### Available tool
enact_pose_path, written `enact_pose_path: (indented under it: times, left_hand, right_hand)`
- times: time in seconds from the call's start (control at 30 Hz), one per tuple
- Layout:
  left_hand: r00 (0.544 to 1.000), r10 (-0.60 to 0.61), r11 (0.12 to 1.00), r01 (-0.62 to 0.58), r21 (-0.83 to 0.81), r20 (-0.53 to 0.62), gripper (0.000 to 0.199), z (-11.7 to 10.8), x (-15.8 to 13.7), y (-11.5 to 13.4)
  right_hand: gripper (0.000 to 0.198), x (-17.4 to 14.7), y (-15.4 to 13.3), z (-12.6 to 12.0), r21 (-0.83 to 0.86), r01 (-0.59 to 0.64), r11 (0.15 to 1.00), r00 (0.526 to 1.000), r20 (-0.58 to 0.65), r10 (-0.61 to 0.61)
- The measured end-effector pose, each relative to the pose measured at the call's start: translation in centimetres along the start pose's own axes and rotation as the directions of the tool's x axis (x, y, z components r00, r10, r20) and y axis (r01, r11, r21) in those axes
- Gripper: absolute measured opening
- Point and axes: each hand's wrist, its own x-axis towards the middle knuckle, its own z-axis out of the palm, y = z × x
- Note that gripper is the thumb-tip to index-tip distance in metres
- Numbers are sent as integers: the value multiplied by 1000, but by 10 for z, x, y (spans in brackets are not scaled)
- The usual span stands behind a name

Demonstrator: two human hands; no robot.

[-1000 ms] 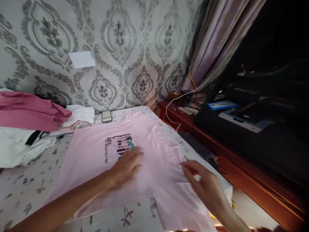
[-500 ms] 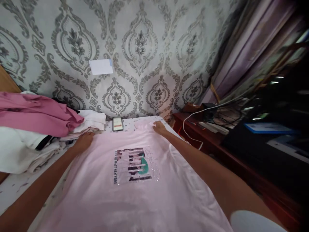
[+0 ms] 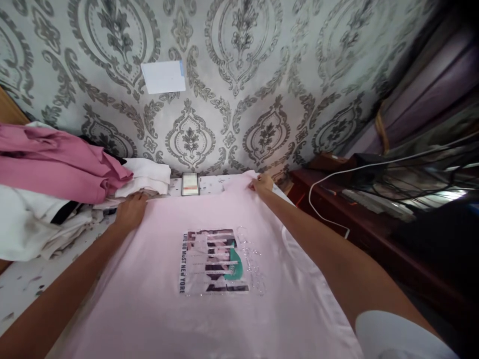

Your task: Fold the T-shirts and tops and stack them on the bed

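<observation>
A pale pink T-shirt (image 3: 160, 319) lies spread across a white speckled surface (image 3: 22, 289), its front print of dark bars, a green patch and lettering facing up. At the shirt's far left corner, my left hand (image 3: 130, 212) is closed on the edge, its fingertips partly hidden. My right hand (image 3: 262, 184) pinches the cloth at the far right, where a narrower pink part sticks out towards the wall. Between the two hands the shirt's far edge runs fairly straight.
Folded white clothes (image 3: 147, 177) and a crumpled dark pink garment (image 3: 56, 162) are piled at left. A small card-like item (image 3: 190, 184) lies near the patterned wall (image 3: 232, 114). On the right, a white cable (image 3: 325, 177) crosses a dark red cabinet (image 3: 310, 194).
My right hand has bent its fingers into a pinch on the far right of the shirt. The shirt's upper part looks smoother and straighter. The view has shifted slightly.
</observation>
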Motion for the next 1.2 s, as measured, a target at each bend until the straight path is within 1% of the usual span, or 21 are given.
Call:
enact_pose_path:
  times: [0.1, 0.23, 0.3, 0.33, 0.37, 0.4, 0.43, 0.47, 0.5, 0.53, 0.57, 0.6, 0.67, 0.73, 0.8, 0.87, 0.93, 1.0, 1.1, 1.17, 1.2]
  left_hand:
    - [1000, -19, 998, 19, 64, -4, 38, -3, -2, 5]
    - [993, -6, 998, 14, 65, -117, 41, -11, -8, 19]
    - [990, 59, 996, -68, -62, -129, 41, -12, -16, 38]
    - [986, 116, 977, -135, -165, -118, 42, -11, -22, 52]
    - [974, 203, 931, -225, -288, -103, 44, -9, -29, 67]
    - [953, 285, 866, -303, -399, -104, 47, -6, -36, 82]
    - [928, 356, 804, -362, -472, -105, 50, -1, -42, 95]
    - [903, 419, 755, -405, -516, -96, 55, 3, -47, 105]
    - [884, 460, 729, -429, -534, -81, 59, 7, -49, 111]
    - [874, 482, 728, -435, -530, -55, 62, 11, -50, 111]
    - [877, 480, 749, -423, -509, -22, 62, 14, -49, 105]
    - [891, 454, 785, -393, -478, 12, 62, 17, -45, 94]
    - [933, 355, 864, -303, -403, 59, 60, 24, -35, 60]
    - [966, 254, 913, -224, -341, 45, 58, 31, -25, 21]
    - [980, 201, 933, -191, -304, 1, 56, 39, -19, -9]
    - [982, 185, 939, -189, -286, -39, 55, 45, -16, -25]
    - [982, 180, 943, -191, -273, -64, 54, 46, -16, -27]
    - [985, 153, 954, -169, -247, -84, 50, 43, -19, -19]
    - [989, 117, 966, -134, -219, -87, 47, 29, -37, 7]
    - [986, 158, 953, -168, -252, -60, 50, 18, -59, 31]
    - [978, 205, 935, -209, -286, -45, 52, 13, -73, 44]
  right_hand:
    - [26, -8, 0, -6, 21, 3, 1000, 1000, -21, -3]
    - [42, -33, -13, -14, 63, 88, 994, 994, -69, -84]
    - [44, -63, -23, -10, 94, 180, 979, 983, -60, -175]
    - [42, -83, -28, -4, 117, 253, 960, 968, -27, -251]
    - [37, -104, -32, 3, 152, 342, 927, 935, 40, -352]
    - [37, -125, -34, 11, 228, 509, 830, 820, 164, -548]
    - [40, -145, -35, 18, 303, 645, 701, 661, 240, -711]
    - [42, -160, -35, 25, 311, 736, 602, 530, 288, -797]
    - [46, -170, -32, 30, 290, 790, 540, 450, 325, -832]
    - [50, -174, -28, 32, 252, 824, 507, 407, 360, -839]
    - [54, -171, -22, 32, 194, 840, 507, 409, 388, -826]
    - [56, -162, -15, 29, 132, 839, 528, 441, 405, -801]
    - [57, -134, 4, 20, 12, 804, 595, 542, 398, -740]
    - [57, -103, 24, 9, -88, 765, 638, 623, 355, -697]
    - [56, -78, 43, 3, -160, 742, 651, 663, 318, -678]
    - [55, -64, 56, 1, -198, 735, 649, 676, 297, -675]
    - [55, -60, 61, 1, -213, 735, 644, 677, 287, -678]
    - [55, -61, 60, 0, -227, 731, 643, 682, 281, -676]
    - [54, -77, 47, -3, -291, 671, 681, 741, 257, -620]
    - [54, -101, 35, -2, -314, 630, 711, 777, 239, -583]
    - [54, -118, 28, 0, -302, 630, 715, 777, 243, -581]
